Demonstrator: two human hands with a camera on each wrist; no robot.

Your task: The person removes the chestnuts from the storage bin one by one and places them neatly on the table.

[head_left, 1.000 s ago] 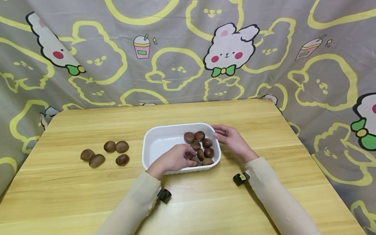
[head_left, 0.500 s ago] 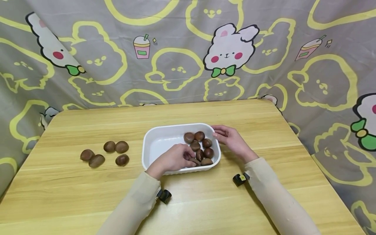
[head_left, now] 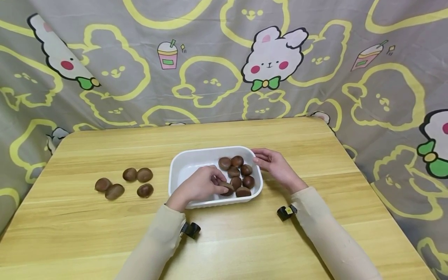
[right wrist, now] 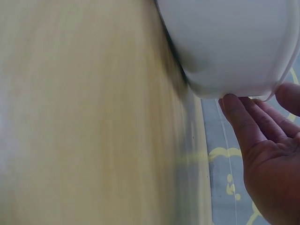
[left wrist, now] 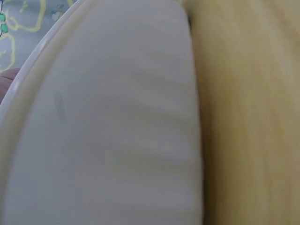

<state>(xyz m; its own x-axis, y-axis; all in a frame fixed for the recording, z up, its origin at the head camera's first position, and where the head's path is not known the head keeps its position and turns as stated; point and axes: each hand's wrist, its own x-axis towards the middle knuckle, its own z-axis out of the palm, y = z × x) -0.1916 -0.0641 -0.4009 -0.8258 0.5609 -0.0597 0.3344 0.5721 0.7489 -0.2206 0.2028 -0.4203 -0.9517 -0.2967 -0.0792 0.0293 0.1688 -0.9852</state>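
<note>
The left hand (head_left: 200, 183) reaches over the near wall of a white rectangular dish (head_left: 185, 171), its thumb and fingers nearly closed, pinching a brown chestnut (head_left: 227, 189) inside it. Seven other chestnuts (head_left: 236, 182) show in the dish's right half. The right hand (head_left: 274, 165) is spread partly open at the right end, nearly straight fingers against the outer wall, thumb at the rim. Five loose chestnuts (head_left: 114, 191) lie on the wooden table (head_left: 231, 241), left of the dish.
</note>
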